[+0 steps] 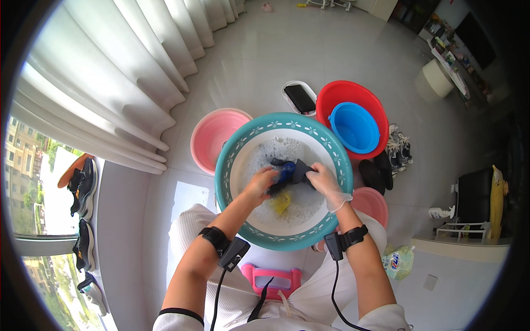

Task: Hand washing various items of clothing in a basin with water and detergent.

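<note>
A large basin (225, 187) with a teal patterned rim and white inside holds sudsy water. Over its middle, my left hand (261, 183) is closed on the left side of a wet dark blue and black item (285, 172), possibly a shoe; its kind is not certain. My right hand (324, 179), in a clear thin glove, pinches the dark grey flap (300, 171) at the item's right side. Just below the item, a yellow soft-looking thing (281, 203) lies in the suds, its shape blurred by water.
Around the basin stand a pink basin (207, 144), a red tub (326, 95) with a blue bucket (355, 128) in it, and another pink basin (371, 204). A phone (300, 99) lies beyond. Shoes (398, 144) sit at right; more shoes (84, 187) line the windowsill.
</note>
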The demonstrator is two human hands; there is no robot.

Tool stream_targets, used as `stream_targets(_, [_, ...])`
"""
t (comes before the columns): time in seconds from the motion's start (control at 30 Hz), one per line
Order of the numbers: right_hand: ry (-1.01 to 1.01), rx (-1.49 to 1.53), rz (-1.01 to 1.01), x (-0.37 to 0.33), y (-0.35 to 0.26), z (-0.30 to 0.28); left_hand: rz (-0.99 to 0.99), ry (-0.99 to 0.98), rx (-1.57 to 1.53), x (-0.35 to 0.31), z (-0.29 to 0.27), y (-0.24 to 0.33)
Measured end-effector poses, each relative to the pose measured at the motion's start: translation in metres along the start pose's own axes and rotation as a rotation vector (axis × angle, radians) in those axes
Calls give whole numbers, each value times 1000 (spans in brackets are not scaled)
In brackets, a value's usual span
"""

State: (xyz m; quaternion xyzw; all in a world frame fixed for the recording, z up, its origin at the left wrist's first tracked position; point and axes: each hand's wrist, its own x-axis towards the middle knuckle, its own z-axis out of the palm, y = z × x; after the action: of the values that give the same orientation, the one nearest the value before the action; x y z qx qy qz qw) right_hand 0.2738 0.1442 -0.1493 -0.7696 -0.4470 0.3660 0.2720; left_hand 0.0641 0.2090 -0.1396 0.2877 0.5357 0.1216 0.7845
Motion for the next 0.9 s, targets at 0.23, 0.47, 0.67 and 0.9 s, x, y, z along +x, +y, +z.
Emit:
stream_targets(0.23, [-23, 158, 46, -11, 21, 1, 2, 17, 10, 0, 1, -2])
stream_targets(0.47, [-146, 721, -115, -107, -28, -8, 73, -9, -242, -30, -5, 0])
stream_targets(0.67, [-743, 781, -37, -204, -16, 20, 151, -52, -442, -75, 0, 8])
stream_targets(0.9, [-535, 1092, 522, -182, 88, 111, 192, -120, -616, -120, 3, -1])
